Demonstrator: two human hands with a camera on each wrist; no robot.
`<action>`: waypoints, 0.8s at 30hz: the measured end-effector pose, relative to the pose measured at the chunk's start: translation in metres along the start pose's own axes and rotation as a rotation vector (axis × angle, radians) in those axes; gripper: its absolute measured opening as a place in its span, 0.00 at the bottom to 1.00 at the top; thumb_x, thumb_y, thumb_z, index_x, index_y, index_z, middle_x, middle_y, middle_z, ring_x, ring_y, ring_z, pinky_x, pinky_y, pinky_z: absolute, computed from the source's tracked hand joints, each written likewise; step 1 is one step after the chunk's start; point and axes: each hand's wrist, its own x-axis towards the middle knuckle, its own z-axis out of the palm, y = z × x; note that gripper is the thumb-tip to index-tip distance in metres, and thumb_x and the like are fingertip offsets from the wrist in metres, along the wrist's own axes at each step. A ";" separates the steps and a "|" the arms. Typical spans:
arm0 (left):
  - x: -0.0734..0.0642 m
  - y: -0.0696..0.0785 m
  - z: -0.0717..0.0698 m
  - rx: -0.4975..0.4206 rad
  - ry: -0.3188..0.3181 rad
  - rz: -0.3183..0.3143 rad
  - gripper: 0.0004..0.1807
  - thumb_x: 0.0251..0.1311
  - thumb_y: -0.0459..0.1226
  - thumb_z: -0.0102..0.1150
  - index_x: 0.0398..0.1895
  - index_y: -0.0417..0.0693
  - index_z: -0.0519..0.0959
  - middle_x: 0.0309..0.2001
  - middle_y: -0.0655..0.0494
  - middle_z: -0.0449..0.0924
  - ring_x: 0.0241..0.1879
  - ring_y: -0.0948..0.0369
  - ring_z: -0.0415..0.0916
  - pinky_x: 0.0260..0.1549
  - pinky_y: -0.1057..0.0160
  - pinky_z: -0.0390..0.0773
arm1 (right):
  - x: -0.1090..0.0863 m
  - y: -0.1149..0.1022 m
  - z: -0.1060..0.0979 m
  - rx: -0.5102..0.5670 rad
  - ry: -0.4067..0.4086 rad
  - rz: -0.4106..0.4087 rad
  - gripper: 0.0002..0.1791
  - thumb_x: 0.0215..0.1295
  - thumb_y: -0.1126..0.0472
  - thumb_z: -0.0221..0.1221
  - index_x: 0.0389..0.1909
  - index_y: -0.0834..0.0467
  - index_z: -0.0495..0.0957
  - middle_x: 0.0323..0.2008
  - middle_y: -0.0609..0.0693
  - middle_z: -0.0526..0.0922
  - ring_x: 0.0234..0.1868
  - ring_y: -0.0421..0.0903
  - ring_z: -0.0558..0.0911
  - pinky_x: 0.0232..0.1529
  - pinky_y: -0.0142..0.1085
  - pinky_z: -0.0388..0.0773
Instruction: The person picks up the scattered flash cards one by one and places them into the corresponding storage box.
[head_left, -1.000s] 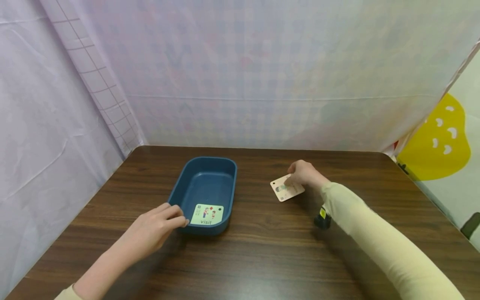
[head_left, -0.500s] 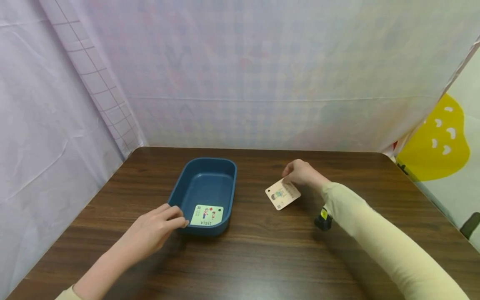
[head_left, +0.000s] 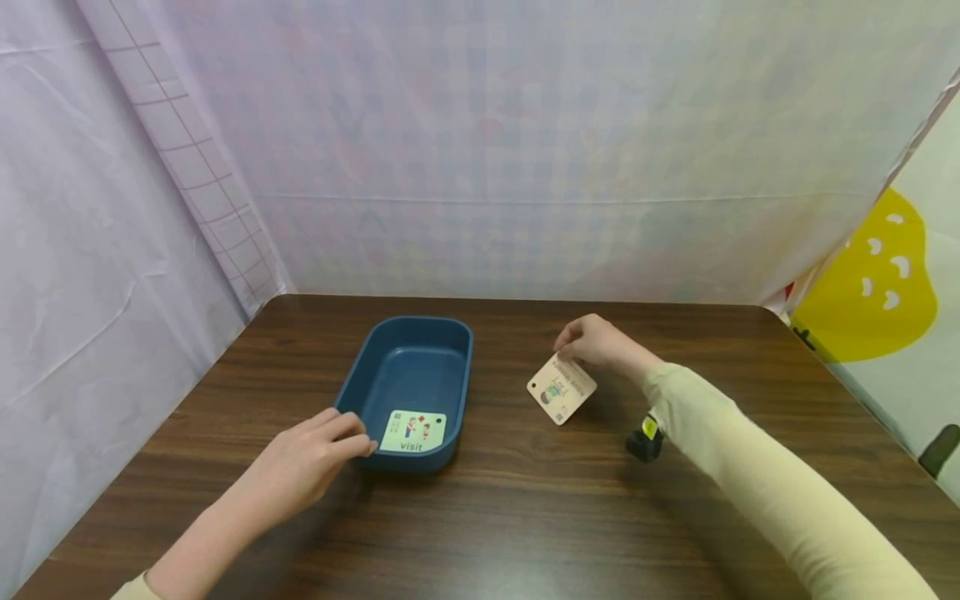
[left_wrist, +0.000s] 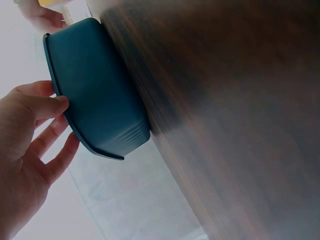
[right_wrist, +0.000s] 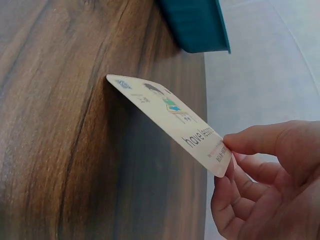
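Observation:
My right hand pinches a cream flashcard by one edge, thumb on top and fingers beneath. In the right wrist view the flashcard is tilted, its far corner low by the wood, with a child at a desk and the words "have lesso..." printed on it. My left hand grips the near left rim of a blue plastic bin, thumb outside the wall as the left wrist view shows. Inside the bin's near end lies a pale green flashcard reading "visit".
Everything stands on a dark wood-grain table. A black wrist device with a yellow mark hangs under the right forearm. Pale curtains rise behind the table's far edge and along its left side.
The right hand has drawn the cream flashcard slightly left and tipped it up off the table at the held edge. The left hand and bin have stayed put.

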 end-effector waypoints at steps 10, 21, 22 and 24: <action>-0.001 -0.001 -0.001 -0.001 0.002 0.007 0.15 0.54 0.29 0.61 0.39 0.59 0.83 0.38 0.67 0.75 0.35 0.67 0.69 0.30 0.73 0.74 | -0.004 -0.009 -0.004 0.028 0.009 0.003 0.12 0.66 0.67 0.55 0.46 0.67 0.81 0.38 0.56 0.81 0.29 0.41 0.75 0.35 0.37 0.78; 0.001 0.000 -0.001 -0.002 -0.014 -0.001 0.20 0.46 0.26 0.67 0.39 0.59 0.83 0.37 0.67 0.75 0.36 0.68 0.70 0.30 0.73 0.75 | -0.006 -0.009 -0.012 -0.004 0.014 0.018 0.14 0.69 0.64 0.52 0.49 0.66 0.81 0.33 0.51 0.79 0.29 0.41 0.76 0.31 0.32 0.76; 0.001 0.000 -0.001 -0.003 -0.014 -0.001 0.20 0.45 0.25 0.67 0.39 0.59 0.83 0.37 0.67 0.75 0.36 0.68 0.70 0.30 0.73 0.75 | -0.006 -0.009 -0.012 0.001 0.014 0.018 0.14 0.69 0.64 0.52 0.49 0.66 0.81 0.31 0.51 0.79 0.29 0.42 0.76 0.31 0.31 0.76; 0.001 -0.001 -0.001 -0.003 -0.012 -0.001 0.22 0.44 0.25 0.68 0.39 0.59 0.83 0.37 0.67 0.75 0.36 0.68 0.70 0.30 0.73 0.75 | -0.006 -0.008 -0.013 0.012 0.013 0.017 0.14 0.69 0.64 0.52 0.49 0.66 0.80 0.30 0.50 0.78 0.29 0.42 0.76 0.30 0.31 0.76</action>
